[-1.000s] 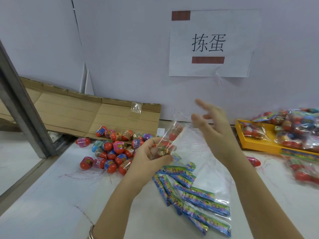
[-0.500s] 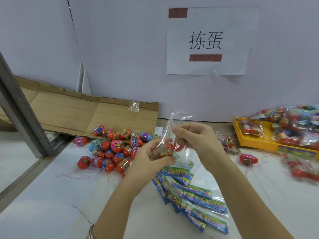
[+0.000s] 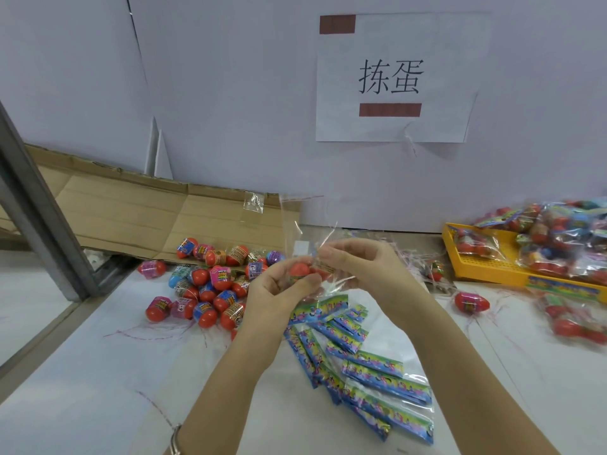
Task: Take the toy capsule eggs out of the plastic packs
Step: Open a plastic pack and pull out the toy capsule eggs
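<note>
A red-topped capsule egg (image 3: 299,269) sits inside a crinkled clear plastic pack (image 3: 290,221) whose film rises above both hands. The left hand (image 3: 274,292) curls round the egg from below. The right hand (image 3: 363,269), just beside it, pinches the pack. A heap of loose eggs (image 3: 210,287) lies left of the left hand.

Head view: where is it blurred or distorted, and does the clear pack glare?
Head view: even light, weak shadows; the grey metal post leans, wide-angle distortion; the yellow plastic tray at right looks soft; the clear plastic pack shows thin white glints.
</note>
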